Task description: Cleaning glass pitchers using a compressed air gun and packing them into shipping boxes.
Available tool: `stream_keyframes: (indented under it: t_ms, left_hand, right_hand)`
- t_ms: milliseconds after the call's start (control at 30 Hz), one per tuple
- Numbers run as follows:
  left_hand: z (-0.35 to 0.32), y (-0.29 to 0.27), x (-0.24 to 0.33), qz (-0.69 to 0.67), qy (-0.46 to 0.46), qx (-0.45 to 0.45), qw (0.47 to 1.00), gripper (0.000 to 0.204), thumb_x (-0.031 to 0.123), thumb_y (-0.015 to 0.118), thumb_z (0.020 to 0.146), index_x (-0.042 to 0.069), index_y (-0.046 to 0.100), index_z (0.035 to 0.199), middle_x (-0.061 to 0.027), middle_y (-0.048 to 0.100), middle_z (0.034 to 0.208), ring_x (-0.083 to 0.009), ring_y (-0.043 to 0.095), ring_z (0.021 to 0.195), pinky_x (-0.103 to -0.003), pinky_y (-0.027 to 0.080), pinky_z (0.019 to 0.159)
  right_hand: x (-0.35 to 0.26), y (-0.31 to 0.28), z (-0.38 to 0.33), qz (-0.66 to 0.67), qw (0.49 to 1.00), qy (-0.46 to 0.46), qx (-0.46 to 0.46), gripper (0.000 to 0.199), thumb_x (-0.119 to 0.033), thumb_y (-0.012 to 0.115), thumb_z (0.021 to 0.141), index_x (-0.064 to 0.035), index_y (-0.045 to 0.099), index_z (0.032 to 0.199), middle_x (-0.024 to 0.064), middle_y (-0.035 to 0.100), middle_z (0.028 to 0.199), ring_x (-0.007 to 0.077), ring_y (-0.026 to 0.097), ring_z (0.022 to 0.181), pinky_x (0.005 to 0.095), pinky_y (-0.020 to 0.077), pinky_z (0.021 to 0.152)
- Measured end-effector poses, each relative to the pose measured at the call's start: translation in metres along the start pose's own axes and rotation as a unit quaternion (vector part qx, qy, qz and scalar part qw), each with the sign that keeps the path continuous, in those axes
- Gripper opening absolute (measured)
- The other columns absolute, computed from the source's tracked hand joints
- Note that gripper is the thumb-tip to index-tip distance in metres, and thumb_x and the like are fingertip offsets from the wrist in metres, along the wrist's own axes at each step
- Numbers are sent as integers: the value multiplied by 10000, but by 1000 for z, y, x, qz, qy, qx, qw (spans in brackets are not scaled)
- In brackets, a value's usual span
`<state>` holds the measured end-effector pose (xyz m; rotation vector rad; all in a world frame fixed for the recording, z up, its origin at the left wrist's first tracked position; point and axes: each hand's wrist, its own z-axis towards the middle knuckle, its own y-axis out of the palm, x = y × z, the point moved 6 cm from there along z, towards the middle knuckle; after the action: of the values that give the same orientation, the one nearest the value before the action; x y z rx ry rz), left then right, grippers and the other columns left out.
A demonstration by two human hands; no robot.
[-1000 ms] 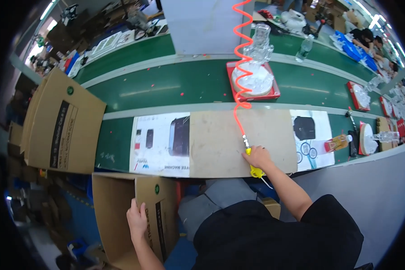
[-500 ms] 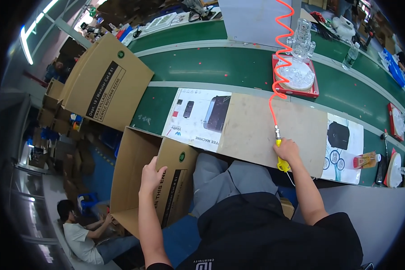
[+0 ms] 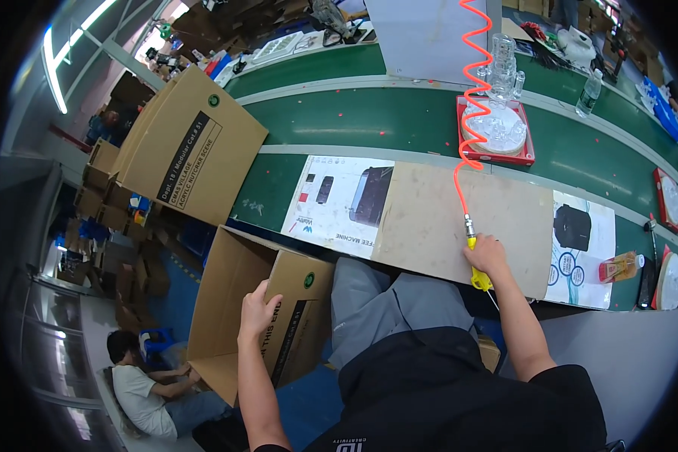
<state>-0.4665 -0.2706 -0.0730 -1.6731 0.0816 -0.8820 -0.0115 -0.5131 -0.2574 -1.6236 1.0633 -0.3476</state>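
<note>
Our left hand (image 3: pixel 259 310) reaches down beside our knee, arm nearly straight, its grip curled over the top edge of an open carton (image 3: pixel 237 301) that stands on the floor below the bench's near edge. Our right hand (image 3: pixel 487 255) stretches forward, elbow slightly bent, its grip wrapped tight round a yellow air tool (image 3: pixel 477 270) at the near edge of a brown board (image 3: pixel 459 218) on the bench. An orange coiled hose (image 3: pixel 471 90) rises from the tool. Behind it a red tray (image 3: pixel 497 135) sits on the green belt (image 3: pixel 354 120).
</note>
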Motion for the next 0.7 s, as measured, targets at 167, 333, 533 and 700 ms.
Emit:
stream_keyframes:
  t_ms: [167, 333, 533, 700]
  left_hand:
    - [-3, -10, -7, -14, 20, 11, 1000, 340, 76, 704, 822, 47, 611, 1148, -207, 692, 894, -370, 679, 838, -383, 529, 691]
    - [14, -14, 10, -17, 46, 22, 999, 343, 82, 704, 823, 47, 613, 1152, -204, 691, 913, -371, 679, 854, -381, 535, 708]
    - [41, 10, 1, 1, 9, -5, 1000, 347, 74, 693, 819, 18, 608, 1150, -212, 687, 915, -341, 692, 828, -335, 526, 726]
    - [59, 18, -12, -57, 26, -16, 998, 317, 76, 675, 836, 31, 618, 1144, -215, 687, 962, -357, 675, 929, -380, 529, 766]
  right_hand:
    - [-2, -1, 1, -12, 1000, 2, -10, 540, -464, 549, 828, 13, 603, 1075, 256, 639, 1010, 408, 640, 946, 474, 516, 844]
    - [-4, -1, -3, -18, 1000, -10, 1, 541, -468, 554, 836, 19, 601, 1066, 257, 635, 1009, 405, 646, 928, 469, 523, 826]
    - [-6, -7, -4, -29, 1000, 3, 9, 537, -461, 548, 839, 18, 597, 1076, 253, 635, 1010, 399, 645, 937, 470, 522, 826]
    - [1, -3, 4, -24, 999, 21, -25, 550, -462, 561, 830, 7, 596, 1115, 245, 638, 1042, 390, 636, 980, 476, 511, 857]
